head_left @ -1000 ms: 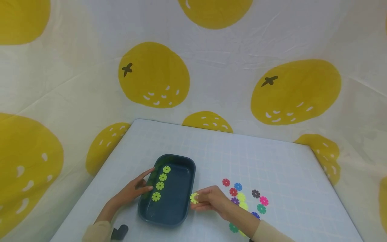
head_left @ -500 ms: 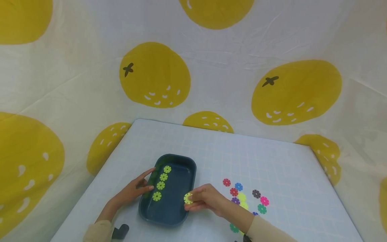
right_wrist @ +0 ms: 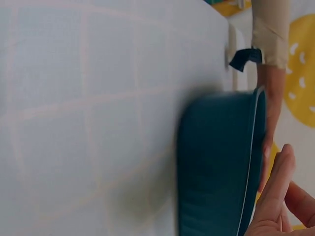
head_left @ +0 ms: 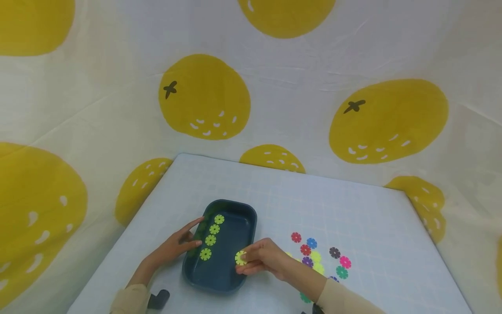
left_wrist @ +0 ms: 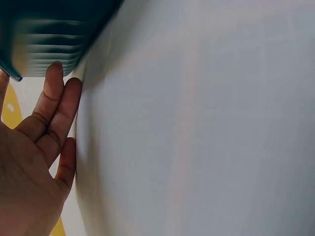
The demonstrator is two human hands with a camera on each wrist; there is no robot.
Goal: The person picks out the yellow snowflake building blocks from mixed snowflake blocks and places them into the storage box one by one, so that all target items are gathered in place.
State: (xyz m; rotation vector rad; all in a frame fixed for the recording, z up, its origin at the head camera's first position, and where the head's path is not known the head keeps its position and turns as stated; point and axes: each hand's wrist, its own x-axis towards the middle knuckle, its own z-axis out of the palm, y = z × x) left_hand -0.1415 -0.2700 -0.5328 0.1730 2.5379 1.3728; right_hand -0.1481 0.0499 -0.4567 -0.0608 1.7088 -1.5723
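Note:
My right hand [head_left: 268, 260] pinches a yellow notched plastic disc [head_left: 240, 257] between thumb and fingers, over the right side of a dark blue-green tray [head_left: 213, 285]. Inside the tray, several like yellow discs [head_left: 210, 240] form a row along the left side. My left hand [head_left: 176, 245] rests at the tray's left edge, thumb and index finger spread along the rim. In the left wrist view, other fingers of the left hand [left_wrist: 37, 142] lie fairly straight by the ribbed outer wall. The right wrist view shows the right hand [right_wrist: 278, 201] beside the tray rim, its disc hidden.
Right of the tray lie loose discs in red [head_left: 305, 250], black [head_left: 334, 252], pink [head_left: 345, 261], green [head_left: 342, 272] and other colours, some hidden behind the right forearm. A dark strap end [head_left: 159, 299] shows by the left sleeve. Fruit-printed cloth [head_left: 290, 104] stands behind the white table [head_left: 353, 209].
My right hand has carried the yellow disc leftward, from the tray's right rim to over its inside. The left hand stays at the left edge. The whole head view has shifted slightly.

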